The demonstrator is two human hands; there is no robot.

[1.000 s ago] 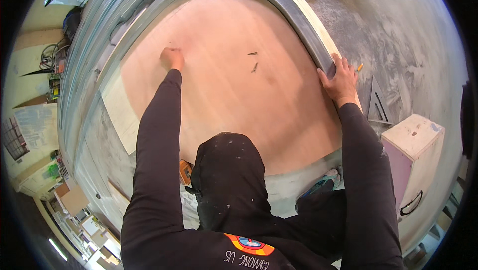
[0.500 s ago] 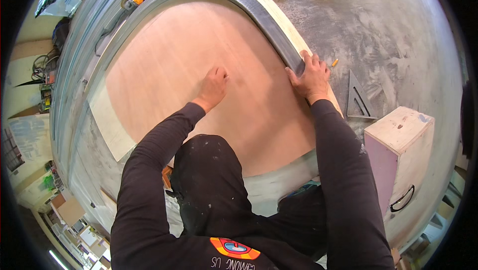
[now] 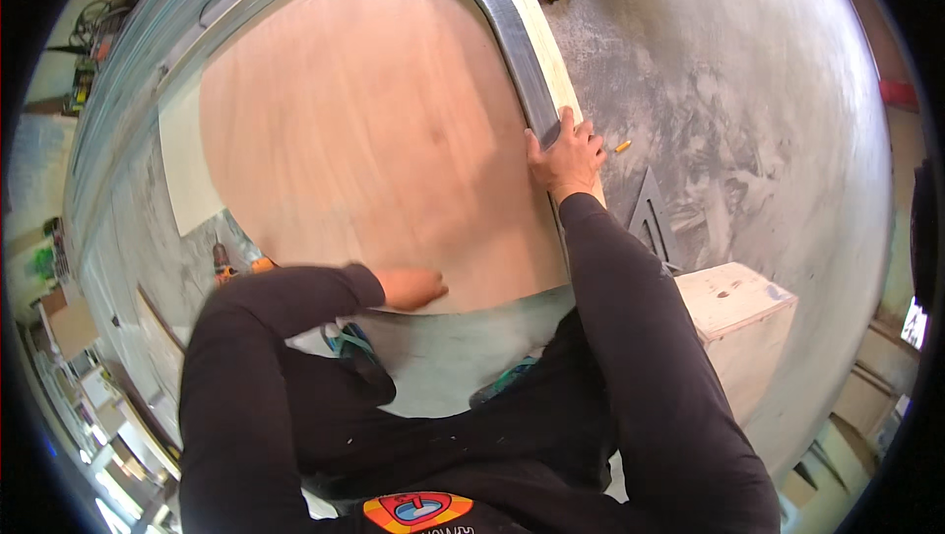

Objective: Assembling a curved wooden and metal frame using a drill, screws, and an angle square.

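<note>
- Plainly, my right hand (image 3: 568,160) lay across the gray curved track (image 3: 519,57) and pale wooden strip (image 3: 551,66), fingers spread; whether they gripped, I couldn't tell.
- Blurred, my left hand (image 3: 409,287) was over the plywood panel (image 3: 354,121) near its closest edge, its grasp unclear.
- That panel lay flat inside the track's curve.
- Rightward lay a triangular square (image 3: 647,219).

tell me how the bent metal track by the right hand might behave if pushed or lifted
The bent metal track is probably light for its length, since it looks like thin sheet metal. It may flex along the bend, where close cross-lines segment it. Lifted only near the right hand, its long arc could twist or swing.
</note>
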